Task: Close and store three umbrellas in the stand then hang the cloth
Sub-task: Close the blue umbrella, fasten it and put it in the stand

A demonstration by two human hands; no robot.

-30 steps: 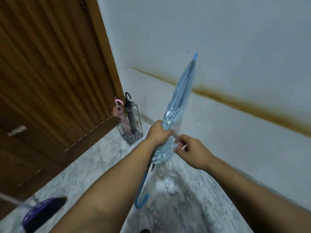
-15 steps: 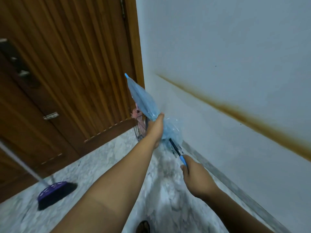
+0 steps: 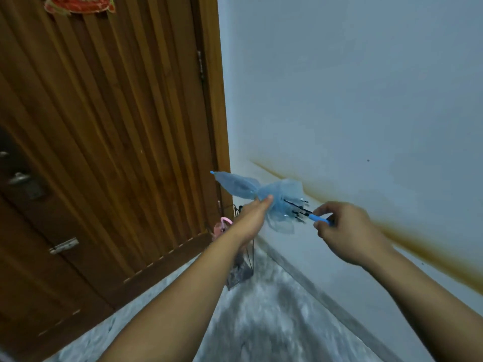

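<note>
We hold the blue umbrella [image 3: 243, 186] up in the air with both hands, in front of the white wall [image 3: 352, 87]. It is folded shut and lies almost flat, with its blue tip pointing left toward the wooden door [image 3: 104, 126].

Our left hand [image 3: 252, 218] is wrapped around the middle of the umbrella. The thumb sits on top of the soft see-through cover, and the other fingers curl under it where we cannot see them. The loose edge of the cover puffs out just to the right of this hand, and thin black ribs poke out of it.

Our right hand [image 3: 345, 228] is at the other end. Its fingers are bent and pinch the thin blue handle rod, which goes in between the thumb and the fingers. The rest of the handle is hidden behind this hand.

Below our left arm, the wire stand [image 3: 244, 267] sits on the marble floor [image 3: 274, 322] in the corner. A pink umbrella handle [image 3: 225, 221] peeks out by the wrist.
</note>
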